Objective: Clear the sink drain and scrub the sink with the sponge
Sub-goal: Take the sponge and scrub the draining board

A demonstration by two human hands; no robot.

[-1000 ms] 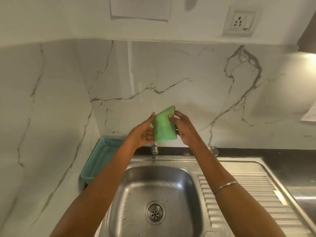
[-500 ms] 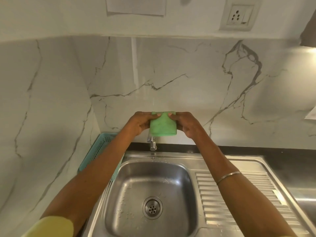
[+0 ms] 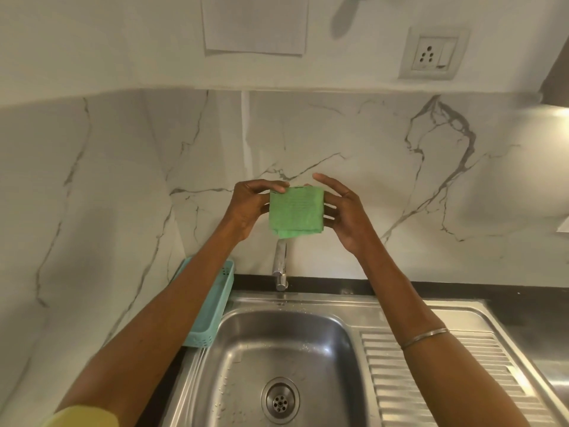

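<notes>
A green sponge cloth [image 3: 296, 212], folded into a square, is held up in front of the marble wall, above the tap [image 3: 280, 265]. My left hand [image 3: 249, 208] pinches its upper left corner, thumb and fingers curled over the top edge. My right hand [image 3: 341, 211] supports its right side with fingers spread and mostly straight, the index finger lifted off. Below lies the steel sink [image 3: 246, 359], wet with droplets, and its round drain [image 3: 280, 400] shows no debris.
A teal plastic basket [image 3: 215, 303] stands left of the sink against the wall. A ribbed steel drainboard [image 3: 446, 380] extends to the right. A wall socket [image 3: 431, 53] and a paper sheet [image 3: 255, 23] sit high on the wall.
The sponge cloth has turned from a tilted strip to a flat square facing me. My right hand's fingers have loosened and spread. The view has tilted up slightly.
</notes>
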